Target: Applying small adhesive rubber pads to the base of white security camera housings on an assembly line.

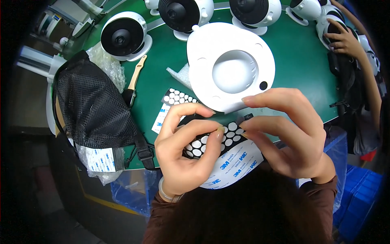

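My left hand (183,150) pinches a black sheet of round white stickers (231,135) between thumb and fingers. White backing paper with blue print (237,162) hangs below that sheet. At the sheet's upper right corner, my right hand (294,134) has its fingertips closed on a small dark piece (240,120); whether it is loose or part of the sheet I cannot tell. Just beyond both hands lies a white rounded plastic housing (201,44) with a deep round recess. A small black mesh disc (263,85) sits on its near right part.
Several white camera-like devices with black faces (122,36) stand along the far side of the green table (158,77). At left are a black mesh bag (93,101), bubble wrap (109,65) and a beige-handled brush (138,71). Another person's hand (343,40) touches devices at far right.
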`<state>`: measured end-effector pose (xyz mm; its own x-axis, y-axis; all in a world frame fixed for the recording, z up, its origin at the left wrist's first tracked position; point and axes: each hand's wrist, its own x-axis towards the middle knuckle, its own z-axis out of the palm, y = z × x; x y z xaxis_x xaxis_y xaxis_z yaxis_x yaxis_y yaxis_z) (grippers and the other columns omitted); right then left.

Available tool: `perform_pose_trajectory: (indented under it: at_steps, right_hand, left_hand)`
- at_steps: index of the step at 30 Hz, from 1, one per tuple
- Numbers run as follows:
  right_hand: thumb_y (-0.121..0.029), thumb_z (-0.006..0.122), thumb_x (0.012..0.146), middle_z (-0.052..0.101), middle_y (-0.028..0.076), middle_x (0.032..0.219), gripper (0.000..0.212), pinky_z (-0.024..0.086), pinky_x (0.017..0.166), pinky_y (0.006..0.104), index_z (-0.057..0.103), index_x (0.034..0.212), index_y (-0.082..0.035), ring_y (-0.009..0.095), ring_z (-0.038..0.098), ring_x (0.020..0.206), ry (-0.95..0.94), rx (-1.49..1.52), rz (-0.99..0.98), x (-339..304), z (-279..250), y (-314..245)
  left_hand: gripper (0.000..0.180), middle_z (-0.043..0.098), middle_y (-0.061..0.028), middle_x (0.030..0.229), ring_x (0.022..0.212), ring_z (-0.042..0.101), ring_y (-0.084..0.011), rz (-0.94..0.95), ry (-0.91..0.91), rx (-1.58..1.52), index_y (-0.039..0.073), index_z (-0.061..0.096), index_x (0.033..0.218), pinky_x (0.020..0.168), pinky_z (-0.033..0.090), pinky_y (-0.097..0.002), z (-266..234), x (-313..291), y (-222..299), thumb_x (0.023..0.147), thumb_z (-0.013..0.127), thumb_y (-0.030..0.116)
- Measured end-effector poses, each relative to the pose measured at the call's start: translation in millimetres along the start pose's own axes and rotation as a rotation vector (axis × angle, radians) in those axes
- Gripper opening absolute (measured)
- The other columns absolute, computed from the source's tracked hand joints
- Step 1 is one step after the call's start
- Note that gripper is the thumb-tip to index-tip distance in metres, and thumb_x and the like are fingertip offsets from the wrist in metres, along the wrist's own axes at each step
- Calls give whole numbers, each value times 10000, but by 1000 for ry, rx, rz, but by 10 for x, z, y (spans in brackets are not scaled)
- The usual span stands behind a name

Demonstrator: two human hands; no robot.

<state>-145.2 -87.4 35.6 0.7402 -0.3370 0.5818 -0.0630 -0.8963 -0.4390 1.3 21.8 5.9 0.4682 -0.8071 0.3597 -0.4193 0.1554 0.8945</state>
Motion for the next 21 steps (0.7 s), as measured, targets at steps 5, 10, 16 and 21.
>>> perform_pose_trajectory:
  at_steps: [5,10,16,21]
  right_hand:
    - [3,710,589,608,119,896,211,447,679,272,587,760,-11,185,574,794,54,173,115,95,-21,-40]
    - [39,661,618,570,37,676,174,357,464,164,582,768,0,51,506,540,-183,451,259,97,-34,-97]
    - [46,676,633,578,60,730,170,338,438,158,580,769,15,45,487,512,-2,398,209,64,59,-99]
    - [26,710,591,534,65,726,172,354,475,192,616,732,-3,93,488,554,32,209,57,30,56,-47]
  left_hand:
    - [170,560,-89,837,629,568,-116,52,26,150,1,636,797,551,429,-183,17,-16,42,637,670,-43]
    - [250,567,-66,702,543,555,-152,344,16,167,14,662,835,464,433,-226,-4,-54,49,597,694,-58]
    - [233,581,-84,710,553,565,-146,243,20,152,-4,660,812,476,433,-219,-8,-58,98,599,670,-99]
    - [217,580,-90,712,560,562,-143,302,-8,115,-9,658,804,482,430,-218,-17,-11,79,606,671,-97]
